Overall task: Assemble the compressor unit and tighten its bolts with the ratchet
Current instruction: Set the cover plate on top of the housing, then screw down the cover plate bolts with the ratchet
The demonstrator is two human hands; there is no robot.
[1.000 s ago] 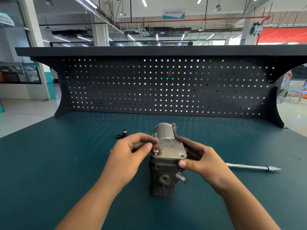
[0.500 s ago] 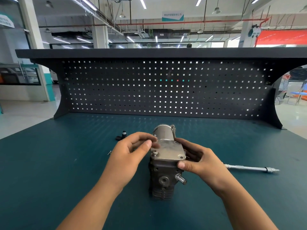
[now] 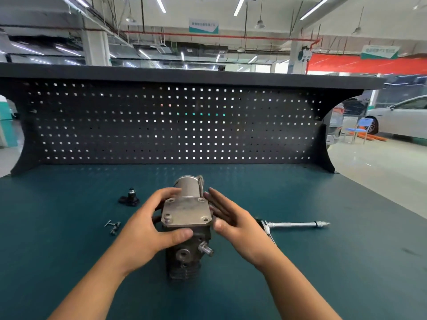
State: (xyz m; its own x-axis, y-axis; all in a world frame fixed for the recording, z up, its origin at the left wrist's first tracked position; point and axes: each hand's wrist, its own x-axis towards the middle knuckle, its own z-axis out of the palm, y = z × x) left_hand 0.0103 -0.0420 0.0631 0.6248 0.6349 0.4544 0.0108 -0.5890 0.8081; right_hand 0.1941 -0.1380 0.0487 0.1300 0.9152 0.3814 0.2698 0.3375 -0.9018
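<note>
1. Loose bolts [image 3: 113,226] lie on the green bench [image 3: 57,239], left of the unit.
2. The left hand [image 3: 147,227] grips the compressor [image 3: 187,252], thumb across its front. A second ago it pinched the plate's corner bolt [image 3: 167,219].
3. The compressor stands mid-bench, plate [image 3: 187,212] on top.
4. The overhead sign [image 3: 203,26] is too blurred to read.
5. The right hand [image 3: 233,224], fingers straight, has let go of the plate's right edge.
6. The ratchet [image 3: 298,225] lies to the right.

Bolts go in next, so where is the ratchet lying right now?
Head view: the ratchet lies on the green bench to the right of the compressor, its head end just behind the right hand, handle pointing away to the right.
</note>
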